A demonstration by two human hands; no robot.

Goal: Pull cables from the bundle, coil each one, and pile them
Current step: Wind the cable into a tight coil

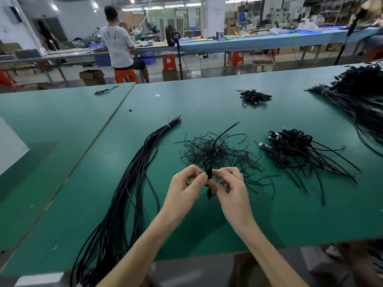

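From the head camera, both hands meet above the near-middle of the green table (207,228). The left hand (186,184) and the right hand (231,184) have their fingers curled, and each pinches, between thumb and fingertips, the same narrow coil of black cable (207,169). The coil stands roughly upright between them, with a loop showing above the fingers and a short end hanging below. A single black strand rises from behind the coil and arcs away to the upper right, though whether it is this cable's free tail cannot be told. Just beyond the hands lies a loose scatter of thin black wire pieces (217,151), spread flat on the table. To the left, a long bundle of black cables (132,183) runs from the near table edge up toward the middle, bound near its far end by a pale tie (168,126). To the right of the scatter sits a pile of coiled cables (294,149), plugs showing at its left side and tails fanning toward the near right. A smaller pile (253,96) lies farther back, and a large dark bundle (360,100) fills the far right corner. On the adjoining table to the left lies one stray cable (105,91). Beyond the tables, a person in a white shirt (118,46) sits on an orange stool (125,75) facing another bench, with a fan on a stand (172,36) nearby.
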